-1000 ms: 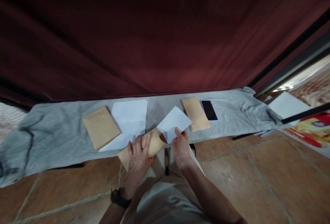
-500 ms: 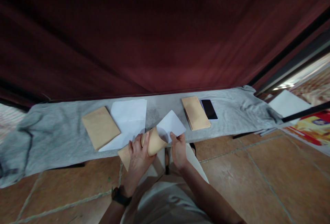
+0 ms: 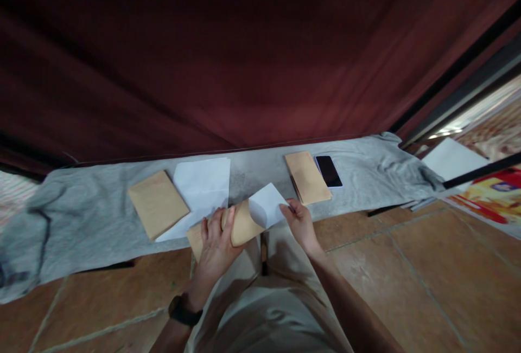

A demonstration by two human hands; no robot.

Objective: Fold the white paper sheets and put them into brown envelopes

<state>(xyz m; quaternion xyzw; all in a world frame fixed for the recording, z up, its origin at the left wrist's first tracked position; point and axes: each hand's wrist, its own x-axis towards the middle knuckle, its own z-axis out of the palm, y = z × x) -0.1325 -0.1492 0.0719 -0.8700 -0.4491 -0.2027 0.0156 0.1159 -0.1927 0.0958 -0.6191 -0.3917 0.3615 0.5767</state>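
My left hand [image 3: 215, 242] is wrapped round a brown envelope [image 3: 242, 225], bowing its mouth open at the near edge of the grey cloth [image 3: 81, 217]. My right hand [image 3: 300, 222] pinches the corner of a folded white paper [image 3: 265, 206], which sits partly inside the envelope's mouth. A black watch is on my left wrist.
On the cloth lie a brown envelope stack [image 3: 157, 204] at left, white sheets [image 3: 203, 185] beside it, another brown envelope stack [image 3: 307, 177] and a black phone [image 3: 329, 171] at right. A dark red curtain hangs behind. White paper [image 3: 451, 158] and a colourful sheet [image 3: 494, 196] lie far right.
The white paper has slid further into the brown envelope, so less of it shows. My right hand has moved to the right, to the paper's outer corner.
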